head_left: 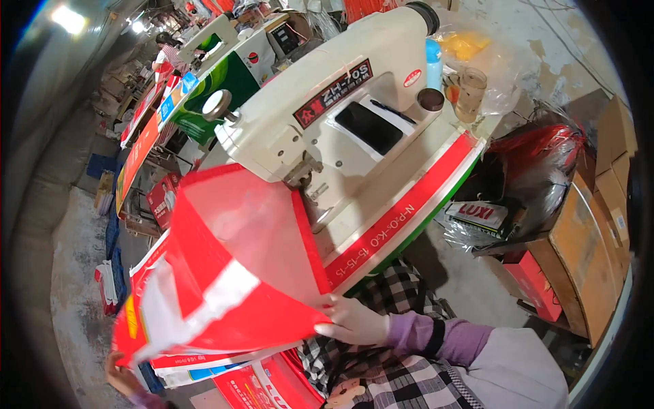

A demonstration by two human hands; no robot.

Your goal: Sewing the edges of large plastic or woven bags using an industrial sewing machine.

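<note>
A red and white plastic sack [231,279] is spread out in front of a large cream sewing machine [272,95], its upper edge by the needle area [310,180]. My right hand [354,320], in a pale glove, pinches the sack's near right edge between thumb and fingers. At the lower left, my left hand [121,376] grips the opposite corner, its fingers partly hidden by the material. Under the held sack lies a stack of similar printed sacks [272,385], close to my lap.
On the machine bed rest a black phone [368,128] and a pen [393,112]. Behind them stand a glass jar [470,94] and a blue bottle [433,65]. Cardboard boxes [572,252] and plastic-wrapped bundles [545,157] stand at right. Another person [167,58] works far left.
</note>
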